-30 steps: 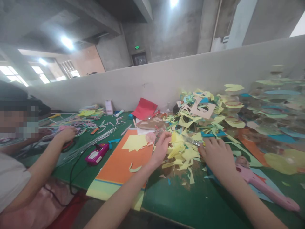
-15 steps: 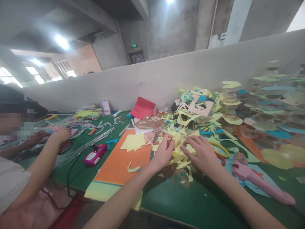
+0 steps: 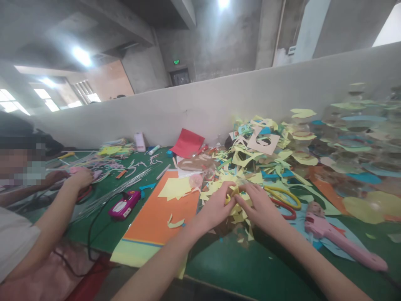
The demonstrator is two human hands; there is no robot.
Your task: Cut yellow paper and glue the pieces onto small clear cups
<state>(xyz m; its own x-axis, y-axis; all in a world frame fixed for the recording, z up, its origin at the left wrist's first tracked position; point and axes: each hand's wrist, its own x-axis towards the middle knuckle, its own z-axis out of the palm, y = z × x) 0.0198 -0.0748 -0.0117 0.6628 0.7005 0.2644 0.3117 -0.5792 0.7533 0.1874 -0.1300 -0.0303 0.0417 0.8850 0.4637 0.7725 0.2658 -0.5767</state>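
My left hand [image 3: 221,205] and my right hand [image 3: 258,202] meet in front of a heap of yellow paper scraps [image 3: 219,184]. Their fingers are curled and the fingertips come together. Yellow paper shows in the gap between them, but whether it is held or lies behind is unclear. Just right of my right hand are scissors with yellow and red handles [image 3: 290,200], their blades hidden. An orange sheet [image 3: 156,217] with yellow paper pieces [image 3: 175,188] on it lies left of my left hand.
A pink glue gun [image 3: 341,240] rests on blue paper at right. Stacked paper discs and clear cups [image 3: 354,138] stand behind it. Cut-out scraps [image 3: 260,142] pile against the wall. A purple device [image 3: 125,205] with a black cable lies left, near another person's hand [image 3: 79,177].
My two hands have moved together, and their fingers have curled in from a looser, spread pose. More of the scissors' handles shows now.
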